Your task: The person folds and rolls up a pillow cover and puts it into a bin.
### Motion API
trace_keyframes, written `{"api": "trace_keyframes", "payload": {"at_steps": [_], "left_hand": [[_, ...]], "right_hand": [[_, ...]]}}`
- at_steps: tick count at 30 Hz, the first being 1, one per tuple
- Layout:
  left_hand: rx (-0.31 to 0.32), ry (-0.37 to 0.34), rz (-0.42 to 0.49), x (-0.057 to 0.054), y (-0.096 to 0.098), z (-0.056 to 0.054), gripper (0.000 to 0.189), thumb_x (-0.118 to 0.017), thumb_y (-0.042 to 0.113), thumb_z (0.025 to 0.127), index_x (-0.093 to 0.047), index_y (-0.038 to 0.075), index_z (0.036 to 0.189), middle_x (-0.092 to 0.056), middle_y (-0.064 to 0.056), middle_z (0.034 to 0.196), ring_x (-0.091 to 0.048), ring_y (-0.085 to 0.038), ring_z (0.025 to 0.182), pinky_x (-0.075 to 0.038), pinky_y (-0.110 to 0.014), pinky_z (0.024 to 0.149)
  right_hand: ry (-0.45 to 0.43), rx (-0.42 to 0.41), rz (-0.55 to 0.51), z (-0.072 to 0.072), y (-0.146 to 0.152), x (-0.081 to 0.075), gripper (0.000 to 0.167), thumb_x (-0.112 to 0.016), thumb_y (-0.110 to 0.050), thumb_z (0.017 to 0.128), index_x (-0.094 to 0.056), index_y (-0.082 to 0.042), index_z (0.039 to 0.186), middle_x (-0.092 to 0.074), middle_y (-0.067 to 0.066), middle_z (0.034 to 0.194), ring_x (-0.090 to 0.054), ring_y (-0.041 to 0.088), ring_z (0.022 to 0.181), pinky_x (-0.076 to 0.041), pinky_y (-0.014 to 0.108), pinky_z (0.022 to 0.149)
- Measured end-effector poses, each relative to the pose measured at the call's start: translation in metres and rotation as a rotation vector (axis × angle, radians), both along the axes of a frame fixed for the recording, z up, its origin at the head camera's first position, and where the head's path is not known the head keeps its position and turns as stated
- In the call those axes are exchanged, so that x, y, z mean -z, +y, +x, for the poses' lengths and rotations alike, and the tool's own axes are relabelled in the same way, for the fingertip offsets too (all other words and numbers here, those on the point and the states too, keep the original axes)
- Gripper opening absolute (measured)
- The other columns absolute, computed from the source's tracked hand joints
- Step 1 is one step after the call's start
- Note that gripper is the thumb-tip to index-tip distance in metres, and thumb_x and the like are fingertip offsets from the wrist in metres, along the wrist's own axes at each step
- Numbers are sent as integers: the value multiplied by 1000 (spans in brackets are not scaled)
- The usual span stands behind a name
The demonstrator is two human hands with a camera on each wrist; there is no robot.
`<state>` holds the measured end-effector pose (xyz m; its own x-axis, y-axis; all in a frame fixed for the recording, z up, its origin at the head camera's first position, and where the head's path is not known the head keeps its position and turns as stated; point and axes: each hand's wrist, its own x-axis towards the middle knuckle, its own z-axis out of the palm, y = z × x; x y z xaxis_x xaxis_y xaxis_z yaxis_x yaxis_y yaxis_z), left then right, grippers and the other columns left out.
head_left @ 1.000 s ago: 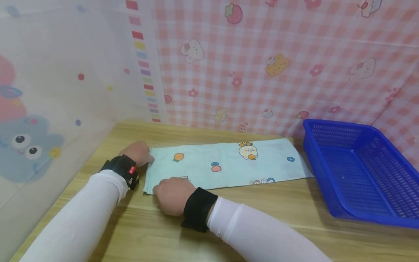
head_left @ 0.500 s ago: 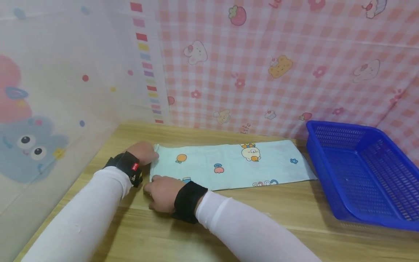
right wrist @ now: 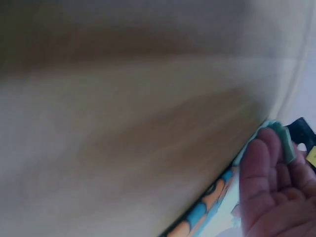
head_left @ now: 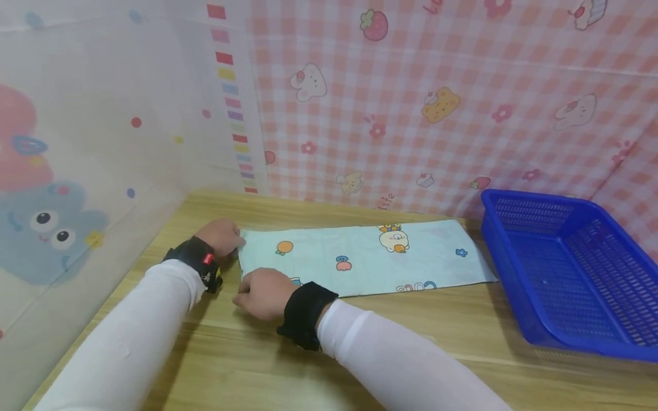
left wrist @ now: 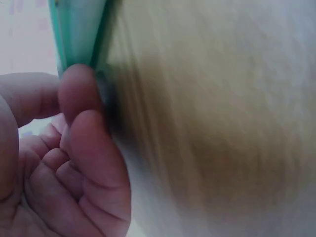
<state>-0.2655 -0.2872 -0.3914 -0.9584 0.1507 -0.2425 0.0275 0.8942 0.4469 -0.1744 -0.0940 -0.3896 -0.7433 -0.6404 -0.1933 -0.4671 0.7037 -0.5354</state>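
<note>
A folded mint-green cloth (head_left: 360, 260) with cartoon prints lies as a long strip on the wooden table. My left hand (head_left: 218, 236) pinches its far left corner; in the left wrist view, thumb and fingertips of the left hand (left wrist: 91, 158) meet on the cloth's layered edge (left wrist: 81, 32). At the near left corner, my right hand (head_left: 266, 294) has its fingers curled. The right wrist view shows a bit of cloth (right wrist: 285, 143) between the fingers of the right hand (right wrist: 266, 192). The cloth under the right hand is partly hidden in the head view.
A blue plastic basket (head_left: 519, 297) stands at the right, close to the cloth's right end. Behind the wooden table (head_left: 216, 365) hangs a pink checked curtain (head_left: 360, 114). A pale printed sheet (head_left: 118, 148) bounds the left side.
The right hand slid a little left with its fingers opened somewhat, then came back up and right, curled. The cloth's near left corner has shifted inward. The left hand stays at its corner.
</note>
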Motion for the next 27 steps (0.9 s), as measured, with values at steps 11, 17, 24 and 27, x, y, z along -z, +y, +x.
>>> {"api": "trace_keyframes", "payload": {"at_steps": [11,17,24,27], "left_hand": [[-37,59,31,10,5,-13,41,-58,23,98,-49,16,59,-53,3,58,-48,-16,55,-38,-30,58],[-92,58,60,13,6,-16,41,-64,23,95,-46,15,58,-43,5,53,-42,-14,51,-35,-29,52],[-126,105,40,7,15,-11,25,-67,22,94,-64,-3,96,-64,-14,88,-57,-28,81,-49,-40,75],[-130,109,39,4,19,-8,36,-64,18,94,-64,-7,119,-66,-23,116,-60,-34,99,-51,-47,90]], "right_hand": [[-110,222,-59,-2,1,0,39,-67,-28,103,-77,-10,69,-64,-9,55,-50,7,51,-37,19,55],[-117,319,-64,-3,-5,-1,39,-62,-34,104,-68,-5,78,-62,1,68,-53,15,60,-41,24,57],[-67,333,12,-9,-7,2,37,-68,-37,100,-63,-7,79,-57,1,75,-53,16,66,-42,25,59],[-63,282,47,-11,-7,4,40,-71,-31,98,-59,-11,67,-52,-1,67,-49,15,62,-40,23,58]]}}
